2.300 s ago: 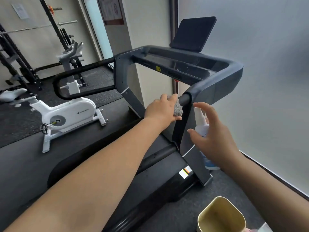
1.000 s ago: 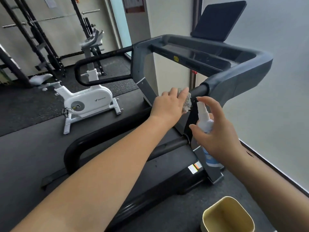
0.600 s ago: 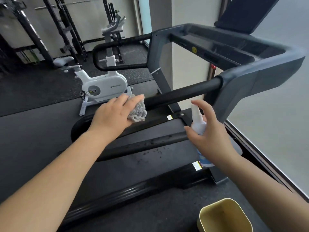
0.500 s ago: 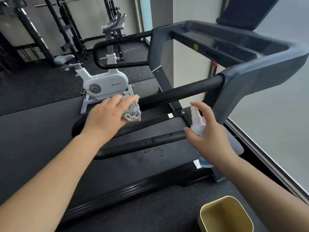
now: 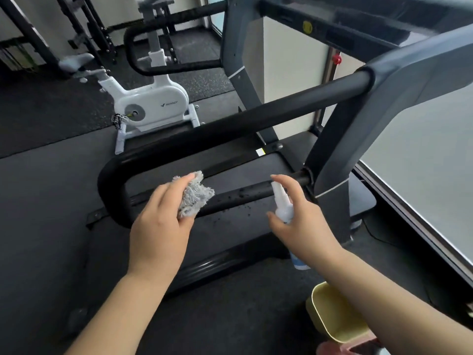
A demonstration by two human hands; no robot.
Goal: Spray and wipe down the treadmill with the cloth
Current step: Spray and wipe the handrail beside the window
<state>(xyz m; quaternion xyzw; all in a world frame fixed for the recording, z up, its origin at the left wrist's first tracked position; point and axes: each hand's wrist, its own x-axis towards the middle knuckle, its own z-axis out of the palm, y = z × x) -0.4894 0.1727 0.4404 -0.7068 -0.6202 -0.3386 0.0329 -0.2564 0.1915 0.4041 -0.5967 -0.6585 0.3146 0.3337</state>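
While the person looks down at the gym floor, this is what shows:

Left hand: the left hand point(image 5: 160, 226) has its fingers curled round a grey cloth point(image 5: 193, 196), bunched up and fluffy.

Cloth: it sits just over the lower black bar point(image 5: 240, 194) of the treadmill point(image 5: 399, 80), at the end near the bend. I cannot tell if it touches the bar.

Right hand: the right hand point(image 5: 303, 221) grips a small white spray bottle point(image 5: 282, 203). The pointer finger lies on top of the nozzle. The nozzle points toward the lower bar, close to it.

Spray bottle: it stands upright in the hand (its blue bottom peeks out under the wrist).

Lower bar: tiny dark specks cover it, and more specks lie on the belt point(image 5: 230, 226) under it.

Upper bar: a thick black handrail point(image 5: 256, 119) runs from the grey frame down to a round bend on the left, then joins the lower bar.

Treadmill: it stands in front of the person, its grey post on the right, next to a pale wall panel point(image 5: 422, 155).

Bin: a small yellow bin point(image 5: 335, 313) sits on the dark floor point(image 5: 38, 201) under the right arm.

Bike: a white exercise bike point(image 5: 151, 103) stands behind the treadmill, well apart from both hands.

Racks: black metal racks point(image 5: 84, 26) stand far back on the left.
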